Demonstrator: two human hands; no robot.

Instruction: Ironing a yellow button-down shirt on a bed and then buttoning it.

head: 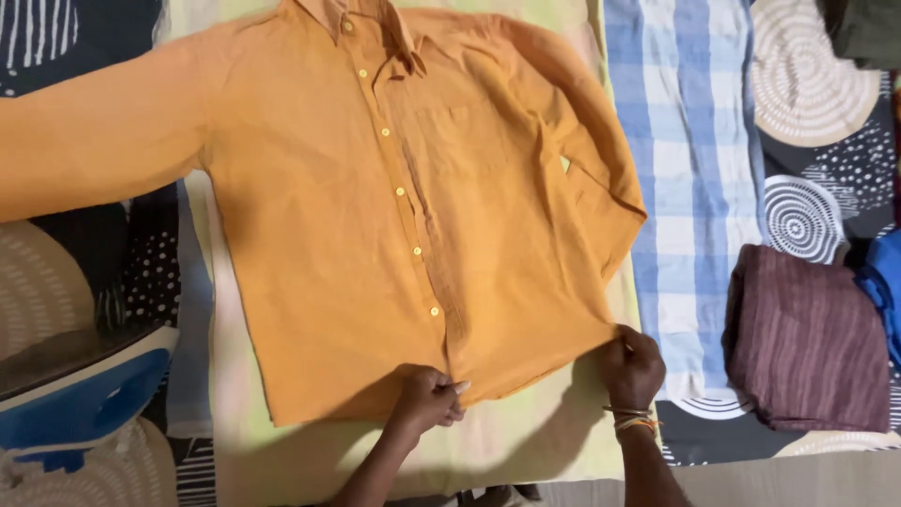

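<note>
A: Where did the orange shirt (pixel 375 207) lie?

B: It lay flat and buttoned, front side up, on a pale yellow cloth (pixel 526 441), with its collar at the far end. One sleeve extended straight out to the left of the shirt body; the other was folded down along the right side.

A: State of the hands?

B: The left hand (pixel 427 399) was at the shirt's bottom hem, just below the button placket, fingers curled narrow and pinching the hem edge. The right hand (pixel 631 368) gripped the shirt's lower right corner, fingers closed on the fabric. Bangles (pixel 631 418) sat on that wrist.

A: Surroundings?

B: A blue-and-white checked cloth (pixel 690 169) lay just right of the shirt. A folded maroon garment (pixel 807 338) lay further right, well apart. An iron with a blue body (pixel 80 390) stood left of the shirt's hem.
</note>
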